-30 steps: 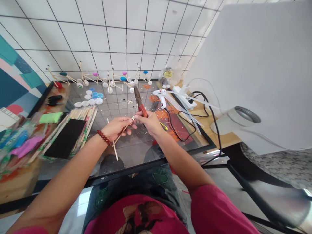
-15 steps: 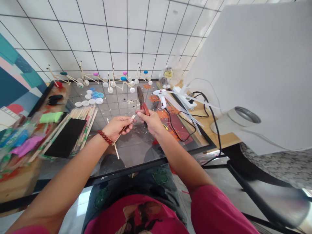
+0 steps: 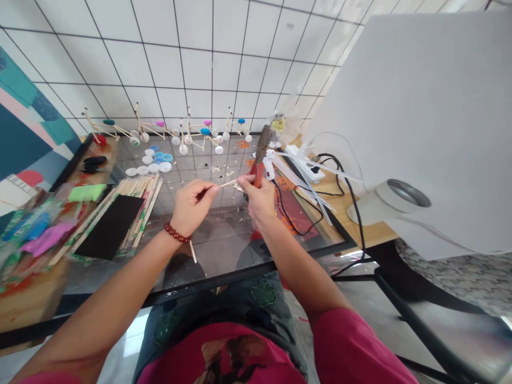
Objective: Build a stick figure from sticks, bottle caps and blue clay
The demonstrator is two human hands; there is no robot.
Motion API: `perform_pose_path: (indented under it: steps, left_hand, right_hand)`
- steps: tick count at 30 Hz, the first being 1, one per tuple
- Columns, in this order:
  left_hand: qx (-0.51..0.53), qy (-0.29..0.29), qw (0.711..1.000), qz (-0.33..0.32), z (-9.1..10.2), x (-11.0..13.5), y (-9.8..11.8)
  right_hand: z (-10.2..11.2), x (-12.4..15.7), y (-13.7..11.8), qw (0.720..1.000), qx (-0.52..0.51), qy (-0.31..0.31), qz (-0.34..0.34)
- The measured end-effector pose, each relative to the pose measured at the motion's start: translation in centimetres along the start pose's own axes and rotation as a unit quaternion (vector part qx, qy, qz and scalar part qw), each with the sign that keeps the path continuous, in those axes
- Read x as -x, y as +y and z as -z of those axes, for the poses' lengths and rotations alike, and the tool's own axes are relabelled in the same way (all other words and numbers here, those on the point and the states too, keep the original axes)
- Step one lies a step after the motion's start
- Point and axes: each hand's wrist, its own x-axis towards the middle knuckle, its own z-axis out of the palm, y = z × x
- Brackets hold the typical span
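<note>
A thin wooden stick (image 3: 229,183) runs between my hands over the glass tabletop (image 3: 224,248). Its left end is pinched by thumb and fingers of my left hand (image 3: 194,204), which has a beaded bracelet on the wrist. My right hand (image 3: 261,201) is wrapped round red-handled pliers (image 3: 261,145), jaws pointing up and away, and its fingertips meet the stick's right end. Short pale stick pieces show by those fingertips. Another stick (image 3: 193,253) lies on the glass below my left wrist, partly hidden. Wood scraps (image 3: 216,169) are scattered beyond my hands.
Small stick-and-bottle-cap models (image 3: 192,136) line the tiled wall. Loose caps (image 3: 154,168) lie before them. Bundled sticks (image 3: 138,205) and a black sheet (image 3: 110,226) are at left. A white glue gun (image 3: 269,165), its cable and a power strip (image 3: 306,162) sit at right.
My hands have moved apart, and the stick now stretches between them. The pliers have shifted right with my right hand and tilted to the right.
</note>
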Motion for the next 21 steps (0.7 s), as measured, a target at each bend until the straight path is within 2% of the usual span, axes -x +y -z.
perform_pose_path:
  steps: [2, 4, 6, 9, 12, 16, 18, 21]
  left_hand:
    - [0.087, -0.080, 0.986, 0.116, -0.3, 0.2, 0.3]
    - [0.196, -0.124, 0.944, 0.236, -0.5, 0.2, 0.6]
    - [0.279, -0.122, 0.899, 0.314, -0.7, 0.0, 0.9]
    - [0.333, -0.091, 0.857, 0.382, -0.6, -0.4, 1.1]
    - [0.350, -0.063, 0.841, 0.408, -0.4, -0.6, 0.7]
    - [0.369, -0.045, 0.847, 0.379, -0.1, -1.0, -0.2]
    - [0.366, -0.029, 0.859, 0.356, 0.0, -1.3, -0.4]
    - [0.345, -0.008, 0.879, 0.329, 0.2, -1.5, -0.2]
  right_hand:
    - [0.4, -0.1, 0.1, 0.997, 0.041, 0.024, 0.054]
    - [0.6, 0.1, 0.0, 0.991, 0.072, 0.022, 0.110]
    - [0.6, 0.7, -0.2, 0.981, 0.093, -0.009, 0.170]
    - [0.5, 1.5, -0.6, 0.955, 0.136, -0.095, 0.245]
    - [0.3, 2.1, -0.7, 0.923, 0.187, -0.169, 0.292]
    - [0.2, 2.4, -0.4, 0.891, 0.219, -0.230, 0.324]
    - [0.1, 2.2, -0.3, 0.891, 0.218, -0.244, 0.313]
    - [0.2, 2.0, -0.3, 0.916, 0.199, -0.227, 0.266]
